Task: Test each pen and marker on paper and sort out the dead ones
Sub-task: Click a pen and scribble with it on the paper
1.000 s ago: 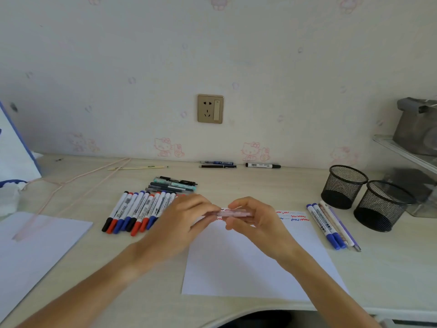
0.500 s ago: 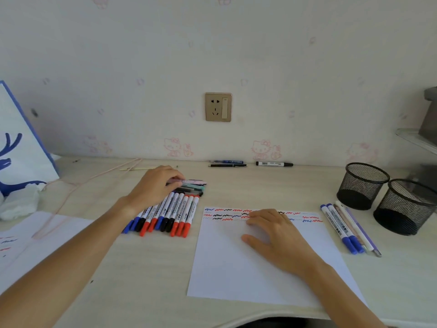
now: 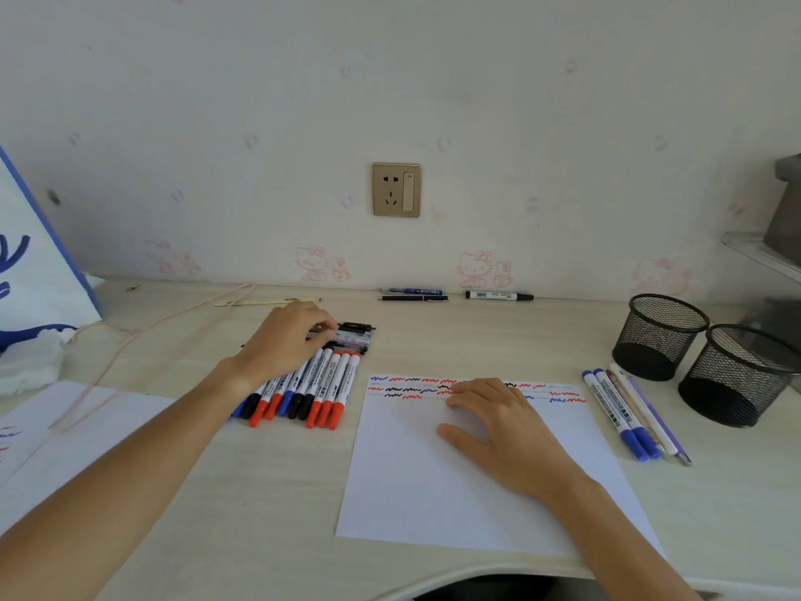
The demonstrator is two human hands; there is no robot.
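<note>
Left hand (image 3: 284, 340) — atop pen pile (image 3: 346, 338)

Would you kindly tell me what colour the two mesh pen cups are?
Both mesh cups are black, seen in the head view.

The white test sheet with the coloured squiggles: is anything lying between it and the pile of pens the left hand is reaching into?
Nothing visible. Only bare light wooden desk separates the pile of slim pens under the left hand from the white test sheet. On the sheet itself, the right hand rests flat, covering part of the squiggle rows.
</note>
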